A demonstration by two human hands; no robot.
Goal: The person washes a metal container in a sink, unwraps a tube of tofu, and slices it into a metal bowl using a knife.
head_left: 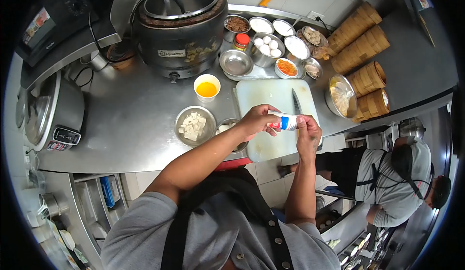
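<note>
Both hands hold a small white packet (289,122) with blue and red print, above the white cutting board (271,146). My left hand (260,121) grips its left end, and the fingers of my right hand (308,133) pinch the right end. What is inside the packet does not show. A knife (296,100) lies on the board just beyond my hands. Left of the board sits a metal bowl (211,133) of white cubes (193,126). A second metal bowl (240,147) is partly hidden under my left forearm. Behind them stands a paper cup (199,81) of yellow liquid.
A large black soup warmer (181,37) stands at the back. Bowls of eggs (267,46), shredded carrot (286,67) and white powder (296,47) cluster beside it. Bamboo steamers (361,49) line the right side. A rice cooker (55,110) is left. A co-worker (387,175) bends at the right.
</note>
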